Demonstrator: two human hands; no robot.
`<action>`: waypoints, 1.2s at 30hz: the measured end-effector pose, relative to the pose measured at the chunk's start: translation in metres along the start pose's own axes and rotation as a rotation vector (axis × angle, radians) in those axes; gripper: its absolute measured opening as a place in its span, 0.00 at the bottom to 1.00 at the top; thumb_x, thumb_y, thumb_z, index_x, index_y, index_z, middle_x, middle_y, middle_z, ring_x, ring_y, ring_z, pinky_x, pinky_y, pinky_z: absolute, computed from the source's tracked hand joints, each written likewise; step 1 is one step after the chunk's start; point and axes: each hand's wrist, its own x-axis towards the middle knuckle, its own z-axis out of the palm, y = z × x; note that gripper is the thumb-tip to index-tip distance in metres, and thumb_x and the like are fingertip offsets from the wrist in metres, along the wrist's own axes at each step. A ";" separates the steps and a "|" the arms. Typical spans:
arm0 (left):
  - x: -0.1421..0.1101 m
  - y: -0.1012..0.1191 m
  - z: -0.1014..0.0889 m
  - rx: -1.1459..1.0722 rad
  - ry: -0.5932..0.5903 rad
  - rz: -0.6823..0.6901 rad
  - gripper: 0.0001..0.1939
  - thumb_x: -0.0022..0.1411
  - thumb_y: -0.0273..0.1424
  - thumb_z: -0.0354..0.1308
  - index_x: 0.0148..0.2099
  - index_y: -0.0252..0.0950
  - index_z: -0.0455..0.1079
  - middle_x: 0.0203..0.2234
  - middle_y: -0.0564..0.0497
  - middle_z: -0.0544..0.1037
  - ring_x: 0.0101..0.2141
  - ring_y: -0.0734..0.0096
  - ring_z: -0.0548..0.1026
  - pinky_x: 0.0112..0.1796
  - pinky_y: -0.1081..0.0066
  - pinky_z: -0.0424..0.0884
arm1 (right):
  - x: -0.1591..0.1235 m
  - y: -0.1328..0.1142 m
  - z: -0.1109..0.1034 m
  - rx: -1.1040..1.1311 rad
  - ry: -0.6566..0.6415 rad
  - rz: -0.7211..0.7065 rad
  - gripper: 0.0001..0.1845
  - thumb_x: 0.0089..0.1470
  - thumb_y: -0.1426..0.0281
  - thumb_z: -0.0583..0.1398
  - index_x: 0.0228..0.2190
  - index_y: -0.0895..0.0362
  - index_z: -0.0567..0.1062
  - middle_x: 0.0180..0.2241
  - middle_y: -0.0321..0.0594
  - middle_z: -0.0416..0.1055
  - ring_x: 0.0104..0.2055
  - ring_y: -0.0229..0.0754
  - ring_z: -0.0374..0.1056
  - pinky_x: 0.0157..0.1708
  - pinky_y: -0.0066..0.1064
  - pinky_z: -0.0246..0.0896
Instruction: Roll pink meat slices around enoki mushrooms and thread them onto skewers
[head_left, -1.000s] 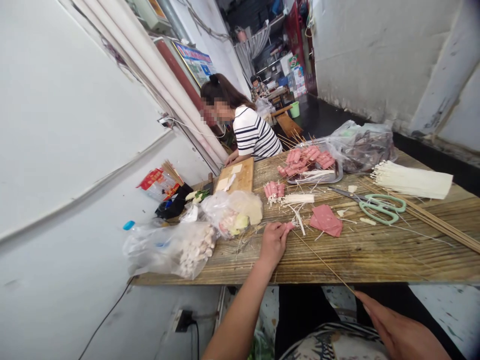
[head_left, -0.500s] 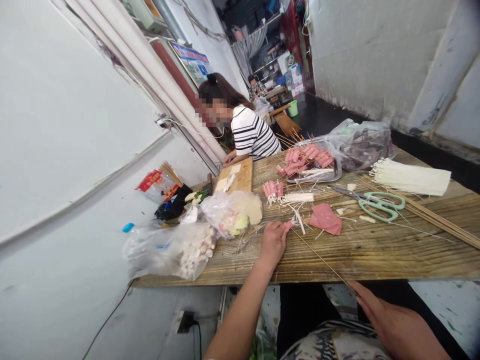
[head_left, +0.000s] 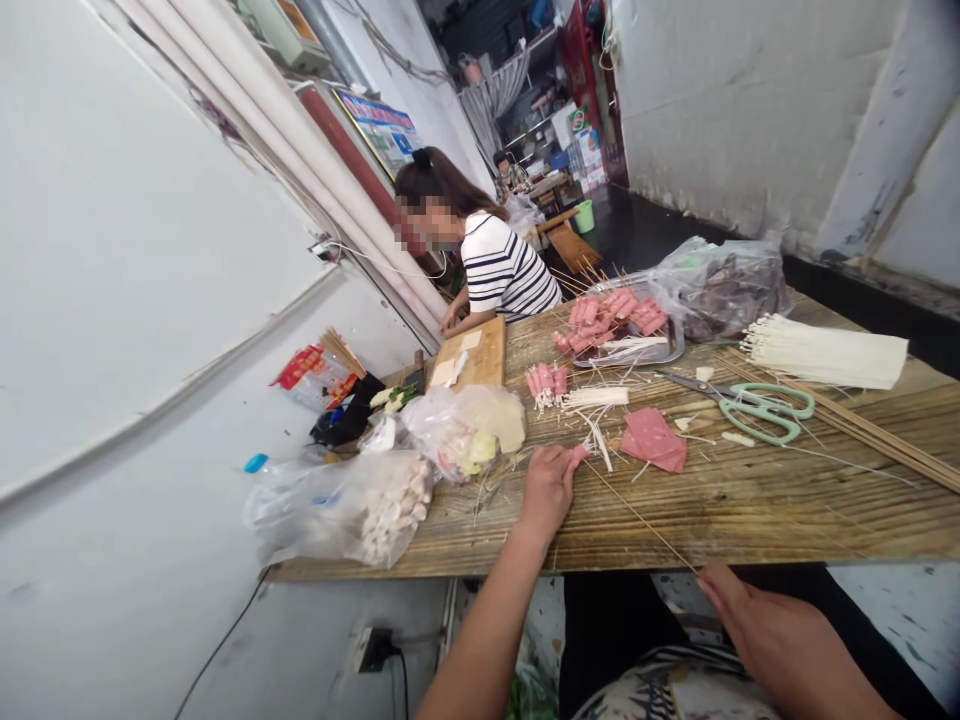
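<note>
Skewering appeared to be the step in hand: a bamboo skewer (head_left: 643, 518) was lined up with a single pink meat roll (head_left: 580, 453) showing enoki strands at its far end. The meat roll lay at the near-middle of the wooden counter (head_left: 750, 515), just left of a flat stack of pink meat slices (head_left: 653, 440). The left grip (head_left: 547, 488) was clamped on the roll, thumb and fingers together around its near side. The right grip (head_left: 780, 620) was closed on the near end of the skewer, just off the counter's front edge, and the shaft ran diagonally up to the roll. Whether the tip had pierced the meat could not be told at this scale.

By judgement, the next move called for a steady left hold and a straight push along the skewer's axis, with the left fingertips kept out of the point's path and the wrap kept from unrolling.

Beyond the roll, a row of finished meat rolls (head_left: 547, 379) sat beside a small enoki bundle (head_left: 598, 397). Farther back, a metal tray (head_left: 677, 350) held skewered rolls (head_left: 616, 310). To the right lay green-handled scissors (head_left: 765, 412), spare skewers (head_left: 870, 432) and a large enoki bunch (head_left: 829, 353).
</note>
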 end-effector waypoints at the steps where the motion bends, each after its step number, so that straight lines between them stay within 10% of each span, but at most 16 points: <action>1: 0.000 0.000 0.000 0.000 0.003 0.000 0.14 0.69 0.31 0.49 0.41 0.34 0.76 0.28 0.48 0.77 0.32 0.70 0.71 0.37 0.69 0.67 | 0.004 -0.001 -0.001 -0.016 0.014 -0.010 0.11 0.62 0.76 0.45 0.32 0.54 0.65 0.16 0.29 0.65 0.15 0.33 0.63 0.17 0.28 0.48; 15: -0.002 -0.001 0.001 -0.010 0.028 0.011 0.13 0.69 0.30 0.49 0.43 0.35 0.75 0.28 0.48 0.76 0.31 0.70 0.71 0.37 0.68 0.67 | 0.070 -0.014 -0.020 -0.150 -0.044 -0.022 0.13 0.46 0.85 0.55 0.24 0.55 0.65 0.23 0.35 0.65 0.25 0.40 0.64 0.27 0.32 0.50; 29: -0.003 0.003 0.005 -0.001 0.104 -0.035 0.12 0.67 0.30 0.51 0.41 0.35 0.76 0.28 0.48 0.77 0.32 0.69 0.72 0.37 0.67 0.68 | 0.102 -0.004 -0.017 -0.200 -0.255 -0.036 0.09 0.55 0.78 0.55 0.27 0.57 0.73 0.28 0.40 0.72 0.29 0.42 0.68 0.27 0.31 0.54; 36: -0.006 0.002 0.005 -0.048 0.202 -0.116 0.09 0.65 0.30 0.54 0.39 0.36 0.77 0.28 0.49 0.78 0.31 0.70 0.72 0.37 0.68 0.68 | 0.125 0.042 -0.040 -0.062 -0.196 -0.052 0.14 0.61 0.69 0.51 0.39 0.57 0.76 0.38 0.45 0.74 0.39 0.44 0.69 0.39 0.34 0.61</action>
